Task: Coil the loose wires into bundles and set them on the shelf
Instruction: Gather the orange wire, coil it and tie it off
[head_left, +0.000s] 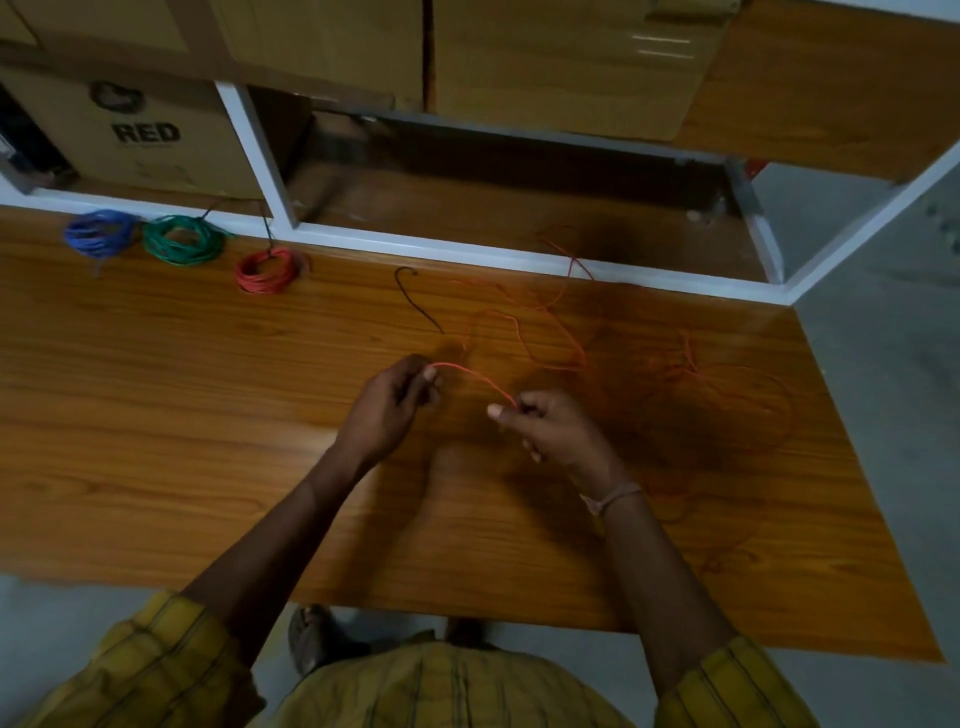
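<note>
A long loose orange wire (550, 332) sprawls in loops over the right half of the wooden table (156, 415). My left hand (389, 410) pinches one end of it, and my right hand (556, 428) pinches it a short way along, so a short arc of wire spans between the two hands above the table. Three coiled bundles lie at the table's far left edge: blue (98, 234), green (182, 240) and red (267, 270). A short black wire (415, 301) lies loose near the middle.
A white-framed shelf (415, 244) runs along the table's far edge, its lower board (493, 223) open in the middle. Cardboard boxes (150, 135) fill the left bay and the level above. Grey floor lies to the right and in front.
</note>
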